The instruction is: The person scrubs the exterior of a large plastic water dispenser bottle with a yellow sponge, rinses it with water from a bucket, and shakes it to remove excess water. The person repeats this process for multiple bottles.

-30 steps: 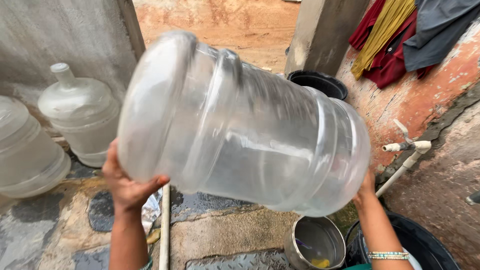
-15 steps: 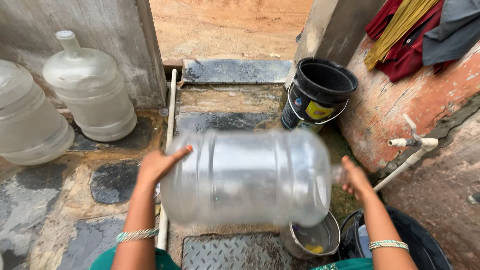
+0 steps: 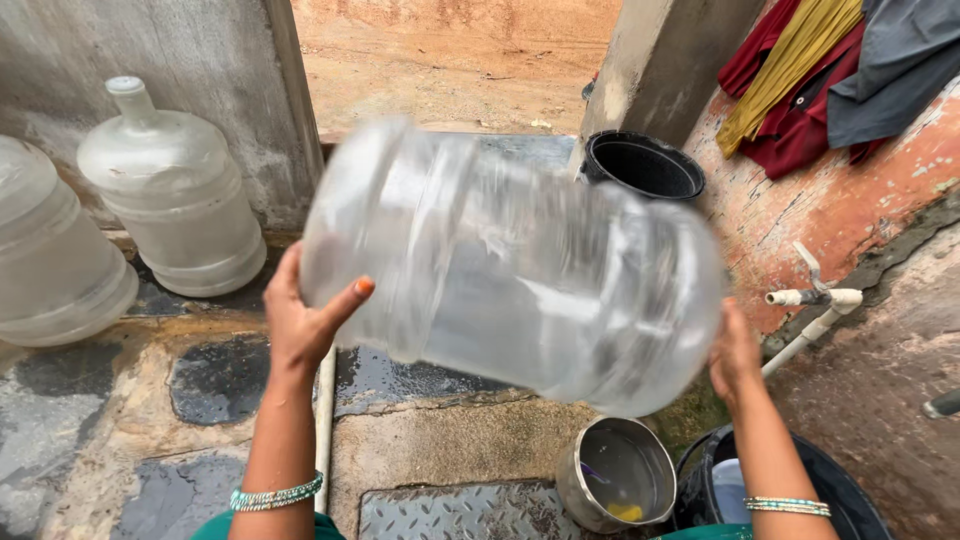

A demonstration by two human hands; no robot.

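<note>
A person holds one big clear water jug (image 3: 510, 265) up in the air, lying on its side and tilted, blurred as if it is being shaken. The left hand (image 3: 305, 315) is spread flat against one end of it, thumb stuck out along the plastic; the right hand (image 3: 735, 350) is pressed against the other end, though its fingers are mostly hidden behind the jug, so how they lie I cannot tell. Each wrist wears bangles.

Counting the jugs, there are three: the one held up, and two more standing on the ground at the left, one with a capped neck (image 3: 175, 190) near the wall and another (image 3: 55, 255) cut off by the picture's edge. There are two black buckets: one (image 3: 645, 165) standing behind the jug by the pillar, and one (image 3: 790, 485) low at the right, under the right forearm. Just beside that lower bucket sits one small metal pot (image 3: 615, 472) with a little water and something yellow in it.

The floor (image 3: 130, 420) is rough stone and concrete, wet in dark patches, with a ribbed metal plate at the bottom. A grey wall (image 3: 180, 50) stands at the left, an open gap shows reddish dirt beyond, and a white pipe (image 3: 815, 305) runs along the worn red wall at the right, where cloths (image 3: 800, 80) hang.
</note>
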